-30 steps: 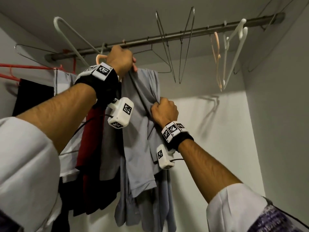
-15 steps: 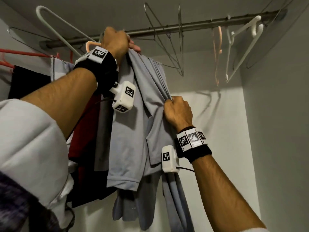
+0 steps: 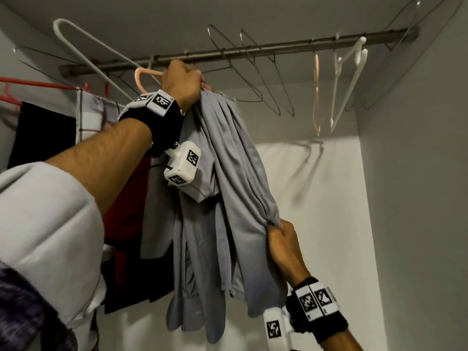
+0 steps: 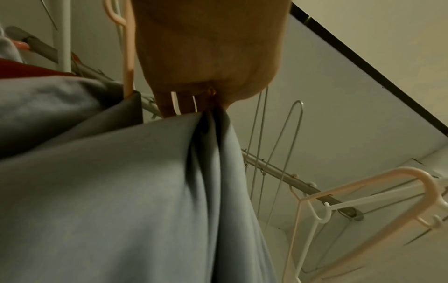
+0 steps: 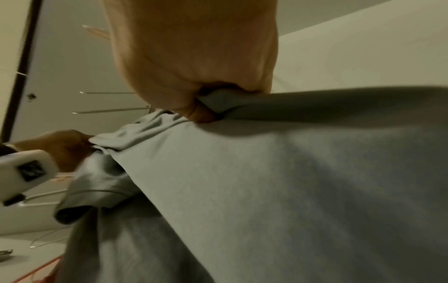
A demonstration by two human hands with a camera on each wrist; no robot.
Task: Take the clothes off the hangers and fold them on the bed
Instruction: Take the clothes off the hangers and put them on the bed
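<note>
A grey garment (image 3: 228, 198) hangs from a pink hanger (image 3: 141, 77) just under the metal rail (image 3: 304, 46). My left hand (image 3: 182, 84) grips the pink hanger (image 4: 127, 57) up at the rail, and the garment's top (image 4: 145, 172) is bunched against its fingers. Lower and to the right, my right hand (image 3: 278, 234) grips a fold of the grey garment (image 5: 290, 172) in its fist and holds it stretched out from the hanger. In the right wrist view the left hand (image 5: 65, 147) shows at the garment's bunched top.
Empty wire hangers (image 3: 266, 79), a peach hanger (image 3: 316, 97) and white plastic hangers (image 3: 352, 69) dangle from the rail to the right. Dark red clothes (image 3: 126, 211) and black clothes (image 3: 43, 138) hang at the left by a red hanger (image 3: 38, 84). The closet's side wall (image 3: 417, 173) stands close on the right.
My right hand has gone down and to the right with the grey fabric in its grip, drawing the garment out from the hanger. The left hand has stayed at the rail.
</note>
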